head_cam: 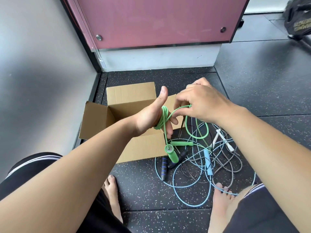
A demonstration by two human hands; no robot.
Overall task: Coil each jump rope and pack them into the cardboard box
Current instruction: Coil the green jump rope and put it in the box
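A green jump rope (196, 132) is wound in a few loops around my left hand (151, 115), which is held palm up with the thumb raised. One green handle (171, 154) hangs from that hand; the other green handle (181, 143) lies on the floor. My right hand (200, 101) pinches a stretch of the green rope just right of the left hand. Both hands hover over the right edge of an open cardboard box (101, 120) with its flaps spread. Its inside looks empty where visible.
A tangled heap lies on the speckled floor right of the box: a light blue rope (207, 163), a black-and-blue handled rope (164, 167), a white-handled grey rope (223, 140). My bare feet (112, 195) flank it. A pink panel (156, 21) stands behind; grey wall at left.
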